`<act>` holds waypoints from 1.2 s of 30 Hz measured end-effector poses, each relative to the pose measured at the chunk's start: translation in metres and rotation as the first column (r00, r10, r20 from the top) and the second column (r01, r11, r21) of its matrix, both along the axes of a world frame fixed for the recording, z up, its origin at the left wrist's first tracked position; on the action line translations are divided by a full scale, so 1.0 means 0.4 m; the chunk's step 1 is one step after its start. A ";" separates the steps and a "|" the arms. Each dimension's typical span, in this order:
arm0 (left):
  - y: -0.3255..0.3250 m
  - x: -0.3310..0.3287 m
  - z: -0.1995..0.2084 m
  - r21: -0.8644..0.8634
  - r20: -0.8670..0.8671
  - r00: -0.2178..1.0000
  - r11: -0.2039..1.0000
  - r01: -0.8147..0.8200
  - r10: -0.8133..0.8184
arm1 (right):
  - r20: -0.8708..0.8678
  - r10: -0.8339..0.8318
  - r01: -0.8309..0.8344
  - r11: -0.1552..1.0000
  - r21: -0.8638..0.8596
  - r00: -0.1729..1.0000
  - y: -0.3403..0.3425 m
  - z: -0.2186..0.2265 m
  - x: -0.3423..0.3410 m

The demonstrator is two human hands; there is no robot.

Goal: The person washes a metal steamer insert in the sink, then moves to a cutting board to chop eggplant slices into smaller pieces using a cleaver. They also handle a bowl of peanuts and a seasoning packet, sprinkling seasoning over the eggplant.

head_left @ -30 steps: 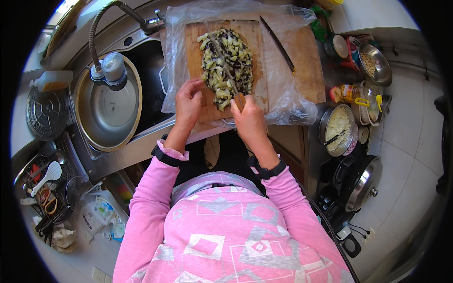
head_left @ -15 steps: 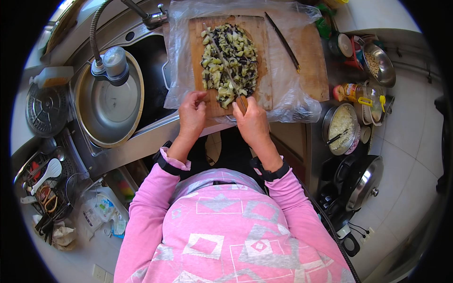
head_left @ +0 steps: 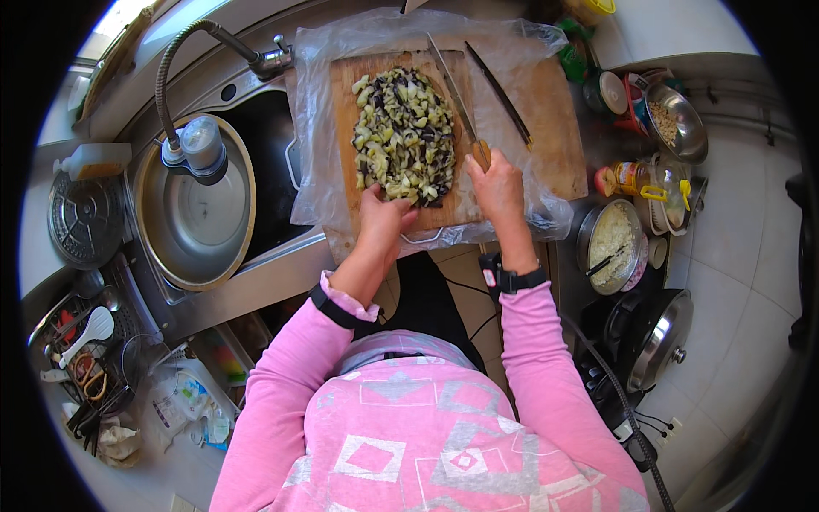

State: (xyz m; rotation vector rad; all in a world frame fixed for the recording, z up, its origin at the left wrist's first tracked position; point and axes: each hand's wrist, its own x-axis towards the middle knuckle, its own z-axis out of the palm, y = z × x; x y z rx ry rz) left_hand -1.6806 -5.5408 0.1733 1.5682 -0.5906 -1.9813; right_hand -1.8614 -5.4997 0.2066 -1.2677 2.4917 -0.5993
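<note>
A heap of chopped vegetable [head_left: 404, 136], pale green and dark purple like eggplant, lies on a wooden cutting board [head_left: 343, 98]. My right hand [head_left: 498, 189] is closed round the wooden handle of a kitchen knife [head_left: 454, 96]. Its blade points away from me along the right side of the heap. My left hand [head_left: 381, 220] touches the near edge of the heap, fingers spread, the thumb side partly turned from view. Clear plastic sheeting [head_left: 311, 128] lies under the board, over a larger wooden board [head_left: 554, 128]. Dark chopsticks [head_left: 501, 96] rest to the right of the knife.
On the left, a steel basin [head_left: 141, 192] sits at the sink beneath a hose faucet [head_left: 162, 94]. To the right stand a bowl of pale shredded food [head_left: 616, 239], an oil bottle [head_left: 676, 189], a bowl of nuts or beans [head_left: 664, 119] and a lidded pan [head_left: 670, 337].
My right hand has swung the knife from the heap's near end to its right side, blade now in view. My left hand has moved right, onto the heap's near edge.
</note>
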 end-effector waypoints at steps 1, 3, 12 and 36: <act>-0.021 -0.012 0.003 0.016 -0.034 0.999 1.000 -0.020 0.020 | 0.054 0.042 -0.040 0.998 -0.042 0.998 -0.017 -0.008 -0.022; -0.061 -0.039 0.018 0.070 -0.090 0.994 0.996 -0.057 0.063 | 0.189 0.135 -0.117 0.988 -0.104 0.973 -0.032 -0.011 -0.054; -0.218 -0.072 0.083 -0.453 0.214 0.960 0.853 0.260 -0.179 | 0.280 0.153 -0.150 0.988 -0.031 0.948 0.061 0.033 0.047; -0.153 0.138 -0.084 -0.688 0.568 0.821 0.579 0.438 0.054 | 0.224 0.060 -0.044 0.996 -0.074 0.973 0.086 0.023 0.266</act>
